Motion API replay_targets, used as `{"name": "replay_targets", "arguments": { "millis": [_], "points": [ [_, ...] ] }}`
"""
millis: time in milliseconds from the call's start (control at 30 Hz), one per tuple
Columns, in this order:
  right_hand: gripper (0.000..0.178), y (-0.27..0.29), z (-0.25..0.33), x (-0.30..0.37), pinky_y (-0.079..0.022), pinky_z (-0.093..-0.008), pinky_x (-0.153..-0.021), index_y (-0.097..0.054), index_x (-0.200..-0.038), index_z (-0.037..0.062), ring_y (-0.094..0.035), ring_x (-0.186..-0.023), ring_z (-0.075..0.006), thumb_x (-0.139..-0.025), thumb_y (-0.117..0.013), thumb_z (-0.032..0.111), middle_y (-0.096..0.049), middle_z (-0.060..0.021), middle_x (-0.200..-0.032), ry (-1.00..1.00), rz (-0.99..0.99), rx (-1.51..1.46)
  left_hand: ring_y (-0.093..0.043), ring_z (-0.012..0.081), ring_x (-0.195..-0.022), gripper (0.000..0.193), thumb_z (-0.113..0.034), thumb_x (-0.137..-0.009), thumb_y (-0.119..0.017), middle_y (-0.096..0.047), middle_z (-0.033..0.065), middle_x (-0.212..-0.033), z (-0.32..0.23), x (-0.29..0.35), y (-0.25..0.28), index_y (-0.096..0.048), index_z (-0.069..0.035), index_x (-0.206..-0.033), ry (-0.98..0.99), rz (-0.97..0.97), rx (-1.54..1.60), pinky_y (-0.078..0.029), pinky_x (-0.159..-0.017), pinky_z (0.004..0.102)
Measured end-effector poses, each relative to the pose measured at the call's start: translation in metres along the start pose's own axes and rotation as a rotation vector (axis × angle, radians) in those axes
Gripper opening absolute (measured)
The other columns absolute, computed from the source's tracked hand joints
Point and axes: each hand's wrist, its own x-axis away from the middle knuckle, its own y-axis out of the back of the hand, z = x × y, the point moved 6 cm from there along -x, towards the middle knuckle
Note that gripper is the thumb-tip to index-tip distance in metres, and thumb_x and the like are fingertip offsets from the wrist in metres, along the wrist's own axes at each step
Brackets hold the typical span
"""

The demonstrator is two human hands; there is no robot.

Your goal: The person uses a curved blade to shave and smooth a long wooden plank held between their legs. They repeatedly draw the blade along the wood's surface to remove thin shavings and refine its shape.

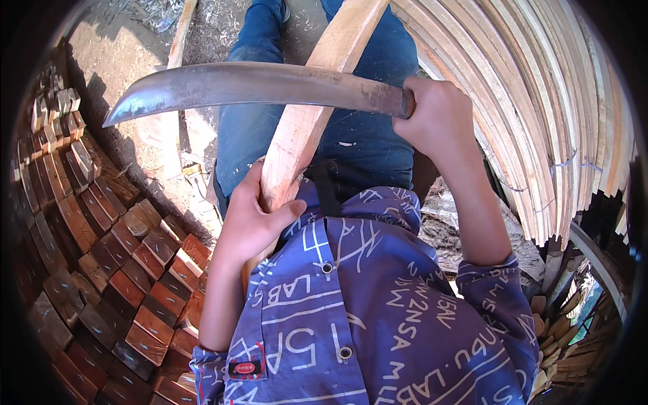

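Observation:
My right hand (437, 116) is closed round the short handle of a machete (229, 85). Its long curved blade points left and lies across my view, over a pale length of wood (297, 135); I cannot tell whether the edge touches the wood. Running up and away between my legs, the wood has a shaped, rounded near end by my belly. My left hand (260, 216) grips that near end, thumb on the right side and fingers partly hidden behind it.
Stacked reddish-brown wood blocks (152, 297) rise on the left. Long pale strips (513, 101), tied in bundles, stand on the right. A narrow plank (177, 67) lies on the chip-strewn ground (115, 61) ahead. My legs in blue trousers (253, 128) flank the wood.

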Motion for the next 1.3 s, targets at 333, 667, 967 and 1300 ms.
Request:
{"name": "replay_targets", "arguments": {
  "millis": [333,667,967,1300],
  "points": [
    [0.015,0.014,-0.024,-0.016,-0.052,-0.0411,-0.058,-0.068,-0.071,0.0119,-0.068,-0.064,-0.0305,-0.058,-0.073,0.017,-0.066,-0.0108,-0.063,0.079,-0.035,0.134,-0.066,0.0203,-0.083,0.056,-0.017,-0.070,-0.082,-0.069,0.0184,-0.093,-0.010,0.001,0.000,-0.057,0.004,-0.115,-0.055,-0.093,-0.095,-0.052,-0.078,0.0332],
    [0.016,0.017,-0.011,0.000,-0.054,-0.0441,-0.062,-0.069,-0.074,0.0096,-0.067,-0.065,-0.0355,-0.062,-0.073,0.018,-0.066,-0.0133,-0.065,0.000,-0.020,0.068,-0.069,0.0347,-0.083,0.052,-0.027,-0.071,-0.079,-0.068,0.0244,-0.089,-0.007,-0.006,0.002,-0.058,0.004,-0.108,-0.056,-0.070,-0.142,-0.052,-0.076,0.0386],
    [0.010,0.022,0.000,-0.007,-0.053,-0.0443,-0.061,-0.065,-0.068,0.0090,-0.067,-0.063,-0.0347,-0.062,-0.070,0.015,-0.064,-0.0141,-0.062,0.129,-0.021,0.146,-0.067,0.0352,-0.074,0.053,-0.027,-0.071,-0.079,-0.066,0.0238,-0.082,-0.016,-0.001,0.009,-0.057,0.004,-0.106,-0.030,-0.114,-0.255,-0.052,-0.073,0.0398],
    [0.017,0.030,-0.052,-0.010,-0.054,-0.0481,-0.071,-0.070,-0.078,-0.0005,-0.067,-0.072,-0.0427,-0.075,-0.066,0.016,-0.067,-0.0241,-0.074,-0.202,-0.051,-0.021,-0.064,0.0229,-0.089,0.052,-0.022,-0.071,-0.079,-0.067,0.0178,-0.096,-0.004,-0.008,0.003,-0.058,0.004,-0.111,0.005,-0.058,-0.178,-0.049,-0.084,0.0336]
  ]
}}
